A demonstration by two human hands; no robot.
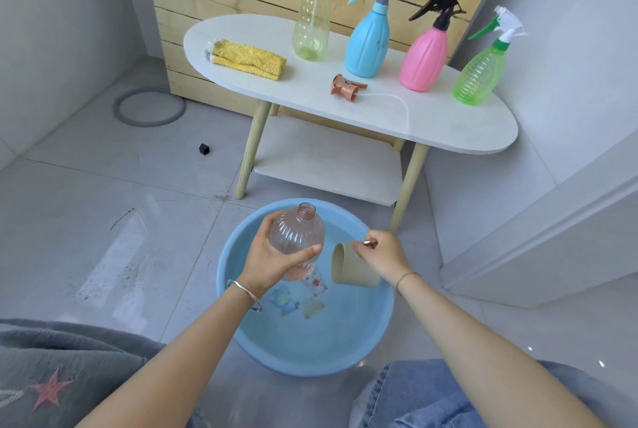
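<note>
- Clear pinkish bottle [297, 236], uncapped, lower centre of frame, tilted with the neck pointing up-frame, held over the blue basin [310, 341].
- Left grip [272, 262] wrapped round the bottle body, thumb across the front.
- Right grip [383, 251] pinches the rim of the tan cup [348, 269]. The cup is tipped sideways, mouth toward the bottle, just beside it.
- Counter [379, 117], upper centre: copper spray head [347, 87], yellow cloth [247, 60], four spray bottles [367, 44] upright.

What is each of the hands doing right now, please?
Left hand: closed round the uncapped clear pink bottle.
Right hand: pinching the rim of the beige cup.
</note>
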